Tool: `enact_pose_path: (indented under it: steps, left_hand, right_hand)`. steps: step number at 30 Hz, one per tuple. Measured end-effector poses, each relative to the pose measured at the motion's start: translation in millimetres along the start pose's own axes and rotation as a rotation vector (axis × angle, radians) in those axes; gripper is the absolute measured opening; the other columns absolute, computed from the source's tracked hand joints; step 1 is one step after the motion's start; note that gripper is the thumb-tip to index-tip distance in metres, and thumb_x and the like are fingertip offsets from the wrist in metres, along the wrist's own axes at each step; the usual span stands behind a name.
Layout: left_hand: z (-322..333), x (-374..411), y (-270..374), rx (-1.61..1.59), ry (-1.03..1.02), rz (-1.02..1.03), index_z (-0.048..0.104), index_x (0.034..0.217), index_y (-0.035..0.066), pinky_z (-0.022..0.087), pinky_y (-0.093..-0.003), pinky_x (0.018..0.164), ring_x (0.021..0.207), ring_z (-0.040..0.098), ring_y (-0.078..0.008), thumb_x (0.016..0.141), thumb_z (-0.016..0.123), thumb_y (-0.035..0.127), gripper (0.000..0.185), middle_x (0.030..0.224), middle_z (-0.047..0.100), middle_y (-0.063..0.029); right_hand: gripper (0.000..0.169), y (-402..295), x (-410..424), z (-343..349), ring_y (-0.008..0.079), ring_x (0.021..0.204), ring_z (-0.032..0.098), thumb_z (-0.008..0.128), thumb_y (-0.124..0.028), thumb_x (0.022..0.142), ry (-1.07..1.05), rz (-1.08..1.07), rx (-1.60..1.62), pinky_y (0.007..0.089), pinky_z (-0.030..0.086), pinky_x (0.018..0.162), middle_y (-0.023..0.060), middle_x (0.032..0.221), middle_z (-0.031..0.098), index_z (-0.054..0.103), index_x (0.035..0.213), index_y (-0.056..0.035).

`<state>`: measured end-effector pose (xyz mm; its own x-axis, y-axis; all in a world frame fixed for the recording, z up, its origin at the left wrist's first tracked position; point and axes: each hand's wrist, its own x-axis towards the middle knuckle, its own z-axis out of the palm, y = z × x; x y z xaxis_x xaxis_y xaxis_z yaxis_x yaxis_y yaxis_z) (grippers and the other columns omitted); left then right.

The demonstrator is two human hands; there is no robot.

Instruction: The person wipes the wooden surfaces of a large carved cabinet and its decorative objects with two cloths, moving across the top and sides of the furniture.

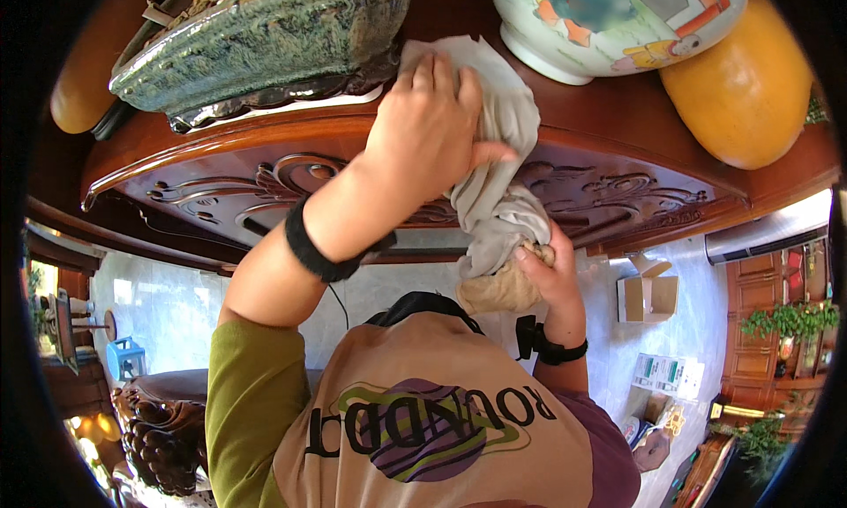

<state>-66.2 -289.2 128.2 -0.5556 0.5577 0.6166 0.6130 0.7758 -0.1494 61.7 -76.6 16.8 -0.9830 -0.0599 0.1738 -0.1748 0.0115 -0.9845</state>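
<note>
My left hand (427, 121) lies palm down on a pale grey cloth (506, 104) at the front edge of a carved dark wood table (595, 114), its fingers bent over the cloth and its thumb out to the right. The cloth hangs over the edge, twisted, down to my right hand (552, 266). That hand grips the cloth's lower end together with a tan cloth (496, 290), in front of the table's carved apron. A green glazed ceramic planter (265, 51) stands left of my left hand. A painted porcelain pot (615, 25) stands to the right.
A smooth orange-yellow rounded object (741, 84) sits beside the pot, and a similar one (86, 91) is at the far left. On the tiled floor are an open cardboard box (648, 299) at right and a blue stool (126, 358) at left. Carved dark wood furniture (162, 435) stands at lower left.
</note>
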Motion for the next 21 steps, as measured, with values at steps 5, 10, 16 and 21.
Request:
enact_pose_path:
  steps: [5,10,16,21]
  left_hand:
    - [11.8,19.9,1.6,-0.024,-0.029,-0.110,0.061,0.093,-0.004,0.055,-0.0370,0.076,0.093,0.064,-0.0334,0.083,0.052,0.066,0.072,0.099,0.060,-0.0225]
    - [1.1,21.4,0.3,-0.052,0.300,0.007,0.063,0.106,0.000,0.052,-0.0360,0.077,0.091,0.060,-0.0301,0.082,0.064,0.050,0.056,0.106,0.058,-0.0119]
    - [-50.0,-41.2,20.0,-0.795,0.168,0.217,0.057,0.108,0.000,0.052,-0.0376,0.070,0.078,0.061,-0.0332,0.059,0.078,0.063,0.082,0.093,0.058,-0.0144]
    - [-25.5,-80.8,36.8,-1.062,-0.152,0.004,0.024,0.147,0.007,0.051,-0.0438,0.087,0.109,0.055,-0.0436,0.058,0.088,0.023,0.111,0.133,0.041,-0.0188]
  right_hand:
    - [0.052,-28.6,-9.5,6.4,0.0141,0.107,0.054,0.061,-0.008,0.082,0.079,-0.129,-0.029,0.0298,0.042,0.095,0.0086,0.119,0.059,0.049,0.130,0.0055]
    - [0.057,-50.5,-12.6,12.1,0.0202,0.115,0.055,0.063,-0.013,0.080,0.090,-0.206,0.103,0.0342,0.041,0.101,0.0151,0.125,0.058,0.048,0.130,0.0085]
    - [0.051,-71.0,0.6,33.5,0.0210,0.119,0.052,0.056,-0.005,0.087,0.251,-0.258,0.312,0.0355,0.040,0.104,0.0145,0.129,0.054,0.043,0.134,0.0065]
    - [0.050,-78.7,20.4,57.8,0.0187,0.118,0.051,0.057,-0.011,0.089,0.290,-0.355,0.167,0.0336,0.039,0.103,0.0117,0.130,0.053,0.044,0.135,0.0022]
